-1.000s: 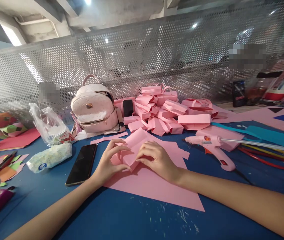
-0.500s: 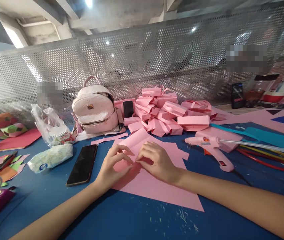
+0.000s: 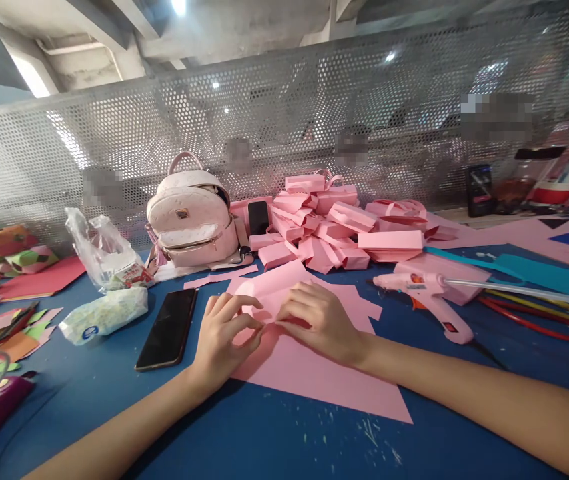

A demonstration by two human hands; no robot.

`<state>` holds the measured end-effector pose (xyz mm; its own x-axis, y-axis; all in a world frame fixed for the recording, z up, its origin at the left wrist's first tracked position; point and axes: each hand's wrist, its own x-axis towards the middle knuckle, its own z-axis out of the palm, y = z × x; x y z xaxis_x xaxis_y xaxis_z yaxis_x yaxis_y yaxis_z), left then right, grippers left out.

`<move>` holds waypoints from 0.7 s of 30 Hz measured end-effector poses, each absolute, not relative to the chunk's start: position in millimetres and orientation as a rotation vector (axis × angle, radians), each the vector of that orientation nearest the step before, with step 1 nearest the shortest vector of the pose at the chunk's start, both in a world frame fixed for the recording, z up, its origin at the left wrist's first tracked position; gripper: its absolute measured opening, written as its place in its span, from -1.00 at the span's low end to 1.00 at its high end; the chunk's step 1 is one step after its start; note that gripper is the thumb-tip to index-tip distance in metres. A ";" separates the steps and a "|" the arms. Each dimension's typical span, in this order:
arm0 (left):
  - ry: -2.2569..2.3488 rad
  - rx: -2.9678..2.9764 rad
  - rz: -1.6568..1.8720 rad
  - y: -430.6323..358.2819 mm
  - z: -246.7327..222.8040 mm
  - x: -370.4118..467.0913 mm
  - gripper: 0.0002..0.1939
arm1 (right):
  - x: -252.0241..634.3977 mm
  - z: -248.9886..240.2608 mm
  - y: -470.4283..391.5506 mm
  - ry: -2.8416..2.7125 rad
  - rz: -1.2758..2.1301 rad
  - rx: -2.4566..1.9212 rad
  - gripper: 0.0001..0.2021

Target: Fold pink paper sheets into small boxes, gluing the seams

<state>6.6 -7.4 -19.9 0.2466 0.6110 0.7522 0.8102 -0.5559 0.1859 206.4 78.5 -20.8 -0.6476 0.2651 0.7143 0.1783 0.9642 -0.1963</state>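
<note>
Both hands meet over pink paper (image 3: 344,383) lying on the blue table, with a raised, curved pink part behind the fingers. My left hand (image 3: 224,340) is closed in a pinch, thumb against fingertips, on an edge of the pink paper. Close beside it, my right hand (image 3: 317,323) also pinches the paper, its fingers bent and pressed to the thumb. The exact bit between the fingertips is mostly hidden by them.
Behind the hands is a heap of folded pink paper pieces (image 3: 314,227). A pink glue gun (image 3: 431,300) lies right. A black phone (image 3: 167,330), tissue pack (image 3: 104,315) and pale backpack (image 3: 189,220) are left. A perforated metal screen (image 3: 274,100) stands behind.
My left fingers have curled closer to the thumb, tightening the pinch. My right hand stays nearly in place. The view has shifted slightly.
</note>
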 end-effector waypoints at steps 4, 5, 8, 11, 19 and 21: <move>-1.399 -2.351 -1.211 -8.1 -18.4 4.8 -0.89 | 208.5 -19.3 80.9 -2.286 0.090 -0.280 -0.82; -1.426 -2.374 -1.232 -7.2 -18.3 3.2 -0.92 | 208.9 -19.0 81.8 -2.282 0.086 -0.265 -0.84; -1.592 -2.388 -1.477 0.3 -20.7 -6.0 -0.79 | 210.6 -19.3 86.1 -2.278 0.078 -0.231 -0.88; -1.817 -2.348 -1.933 13.2 -26.8 -17.6 -0.62 | 212.5 -21.4 91.5 -2.280 0.056 -0.215 -0.89; -1.990 -2.431 -2.342 22.9 -32.0 -21.6 -0.44 | 215.7 -22.1 99.6 -2.293 0.022 -0.314 -0.81; -1.998 -2.432 -2.351 21.6 -31.4 -20.2 -0.41 | 215.8 -22.1 101.1 -2.301 0.044 -0.368 -0.80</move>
<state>-20.2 21.6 -31.4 -0.0520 0.9609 0.2719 0.1130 -0.2648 0.9577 215.8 101.1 -22.1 -0.6464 0.2768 0.7110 0.2497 0.9573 -0.1457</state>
